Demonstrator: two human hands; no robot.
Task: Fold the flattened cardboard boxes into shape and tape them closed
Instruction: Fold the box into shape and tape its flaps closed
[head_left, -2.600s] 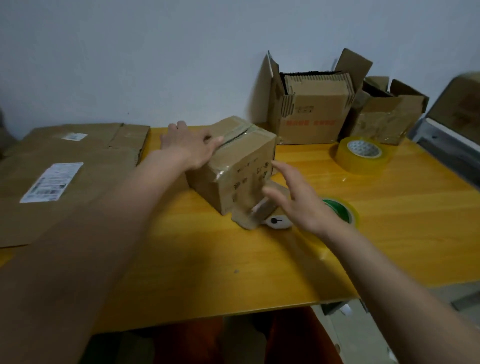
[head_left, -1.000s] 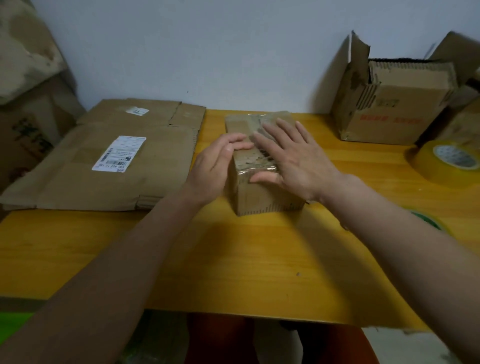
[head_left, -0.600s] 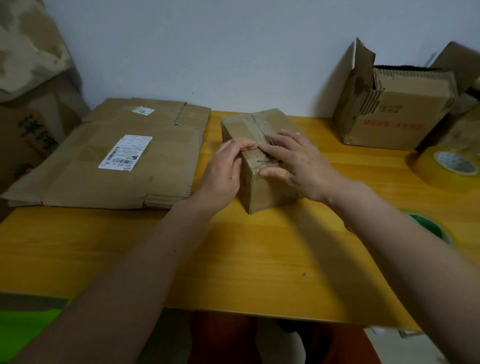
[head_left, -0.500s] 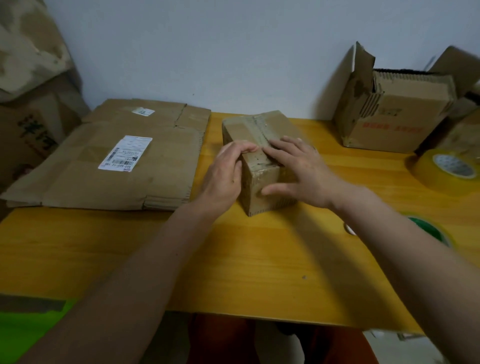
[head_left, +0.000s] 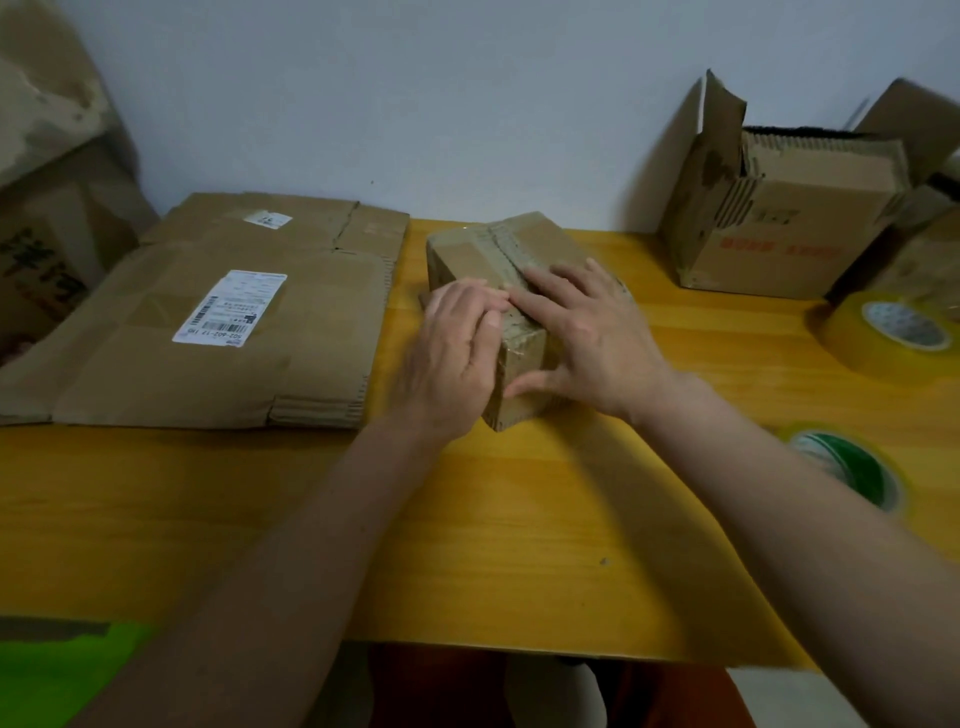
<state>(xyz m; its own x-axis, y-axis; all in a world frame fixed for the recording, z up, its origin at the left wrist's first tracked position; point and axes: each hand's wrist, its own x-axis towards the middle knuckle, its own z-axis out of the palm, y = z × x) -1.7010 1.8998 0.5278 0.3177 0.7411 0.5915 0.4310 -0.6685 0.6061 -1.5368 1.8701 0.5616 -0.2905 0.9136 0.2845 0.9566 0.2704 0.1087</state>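
A small brown cardboard box with a taped top seam (head_left: 493, 249) is shown standing on the yellow wooden table (head_left: 519, 545), just right of a stack of flattened brown cardboard sheets bearing a white shipping label (head_left: 218, 322). The left hand (head_left: 447, 353) is laid over the box's near left edge with fingers nearly straight, and the right hand (head_left: 587, 332) is spread flat across the top, its thumb set against the near face. Nothing is pinched by either hand; the fingertips of both are met on the tape strip, a placement judged to serve for pressing the tape down so that it adheres along the seam and over the corner. A large roll of yellowish clear tape (head_left: 893, 332) and a smaller green-cored roll (head_left: 841, 467) are kept within reach on the right. An open brown carton (head_left: 779, 239) is stood against the wall behind.
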